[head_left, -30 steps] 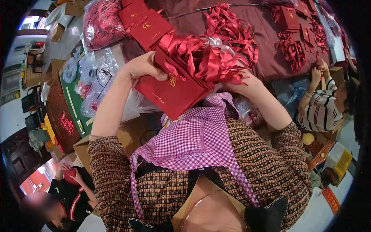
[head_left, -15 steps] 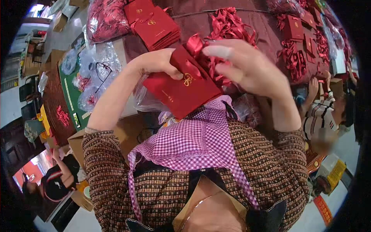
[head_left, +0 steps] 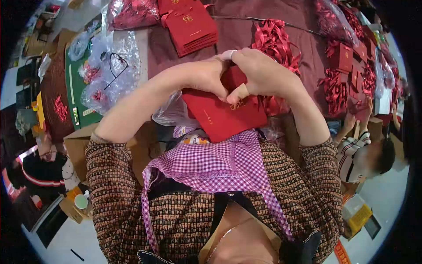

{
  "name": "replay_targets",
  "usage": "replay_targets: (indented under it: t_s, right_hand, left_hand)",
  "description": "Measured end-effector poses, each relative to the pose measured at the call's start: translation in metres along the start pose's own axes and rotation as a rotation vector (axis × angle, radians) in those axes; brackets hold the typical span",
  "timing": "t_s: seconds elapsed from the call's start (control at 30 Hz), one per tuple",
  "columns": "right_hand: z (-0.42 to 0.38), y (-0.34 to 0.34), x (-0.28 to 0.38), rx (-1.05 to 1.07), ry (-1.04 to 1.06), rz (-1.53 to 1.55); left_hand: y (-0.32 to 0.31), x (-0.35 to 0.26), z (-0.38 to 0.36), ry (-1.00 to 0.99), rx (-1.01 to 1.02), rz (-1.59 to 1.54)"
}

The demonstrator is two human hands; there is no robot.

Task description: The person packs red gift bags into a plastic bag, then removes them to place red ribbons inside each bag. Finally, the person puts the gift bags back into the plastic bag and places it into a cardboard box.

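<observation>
A flat red paper gift bag (head_left: 222, 119) with gold print is held in front of my chest, its lower edge by the checkered apron (head_left: 220, 163). My left hand (head_left: 209, 75) grips its upper left side, thumb on the front. My right hand (head_left: 263, 72) closes over the top edge, its thumb pressed near the gold logo. Tape wraps the right thumb and a whitish wrap covers a finger. Red ribbon (head_left: 274, 105) hangs beside the bag under my right hand. The fingers behind the bag are hidden.
Ahead lie a stack of red bags (head_left: 193, 28) and a heap of red ribbons (head_left: 277, 42) on the dark red cloth (head_left: 237, 33). Clear plastic bags (head_left: 116, 61) lie left. More red bags (head_left: 342, 59) sit right, near a person in a striped top (head_left: 351, 154). Another person is at left.
My right hand has come down from the ribbons onto the top of the bag, meeting my left hand. The bag has turned more level, and the view has shifted.
</observation>
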State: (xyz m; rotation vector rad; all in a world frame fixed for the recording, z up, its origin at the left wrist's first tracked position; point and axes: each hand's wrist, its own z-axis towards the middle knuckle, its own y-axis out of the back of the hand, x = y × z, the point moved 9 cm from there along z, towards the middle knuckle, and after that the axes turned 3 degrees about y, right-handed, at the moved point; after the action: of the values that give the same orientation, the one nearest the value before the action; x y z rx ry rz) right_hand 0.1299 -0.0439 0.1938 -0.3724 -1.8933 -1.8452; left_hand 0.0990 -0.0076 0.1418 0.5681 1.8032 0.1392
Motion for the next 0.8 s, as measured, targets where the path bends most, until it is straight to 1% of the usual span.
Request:
replay_targets:
  t_s: [0.03,0.1,0.13,0.17,0.23,0.27,0.33,0.37,0.47,0.5,0.53,0.57,0.6,0.63,0.7,0.73,0.77,0.8]
  right_hand:
    - [-0.001,-0.001,-0.002,0.034,-0.044,0.015]
    - [-0.001,-0.005,-0.005,0.041,-0.062,0.032]
    - [-0.002,-0.009,-0.007,0.100,-0.110,0.049]
    - [-0.003,-0.010,-0.010,0.159,-0.160,0.069]
    - [-0.005,-0.009,-0.006,0.195,-0.167,0.069]
    - [-0.006,-0.011,-0.006,0.224,-0.176,0.068]
    - [-0.007,-0.017,-0.007,0.267,-0.162,0.058]
    - [-0.007,-0.018,-0.006,0.273,-0.173,0.090]
    - [-0.011,-0.024,-0.010,0.235,-0.177,0.125]
    - [-0.011,-0.023,-0.009,0.182,-0.131,0.118]
    - [-0.011,-0.020,-0.005,0.128,-0.084,0.113]
    - [-0.009,-0.020,-0.003,0.169,-0.124,0.117]
    - [-0.011,-0.022,-0.001,0.172,-0.125,0.118]
    - [-0.013,-0.020,-0.005,0.169,-0.155,0.114]
    - [-0.016,-0.021,-0.005,0.165,-0.184,0.104]
    - [-0.017,-0.021,-0.005,0.165,-0.195,0.118]
    - [-0.017,-0.020,-0.005,0.166,-0.205,0.132]
    - [-0.017,-0.021,-0.004,0.170,-0.202,0.131]
  left_hand:
    - [-0.002,0.004,0.000,0.000,-0.012,-0.007]
    - [0.000,0.001,-0.002,-0.115,-0.107,0.112]
    - [-0.002,0.003,-0.003,-0.112,-0.112,0.103]
    - [-0.002,0.004,-0.005,-0.036,-0.111,0.210]
    - [-0.004,0.009,-0.011,0.115,-0.109,0.430]
    - [-0.007,0.009,-0.014,0.117,-0.109,0.425]
    - [-0.005,0.002,-0.021,0.075,-0.217,0.496]
    - [-0.006,0.000,-0.022,0.059,-0.189,0.516]
    - [-0.008,0.007,-0.024,0.014,-0.148,0.488]
    - [-0.002,0.010,-0.025,0.014,-0.147,0.485]
    - [0.003,0.009,-0.029,-0.030,-0.096,0.346]
    - [0.007,0.003,-0.034,-0.074,-0.046,0.206]
    - [0.021,0.007,-0.041,0.064,-0.089,0.120]
    - [0.034,0.021,-0.043,0.154,-0.137,-0.071]
    - [0.058,0.017,-0.054,-0.089,-0.426,0.215]
    - [0.061,0.022,-0.057,-0.150,-0.556,0.311]
    - [0.058,0.026,-0.056,-0.148,-0.560,0.310]
    - [0.049,0.036,-0.049,-0.068,-0.458,0.231]
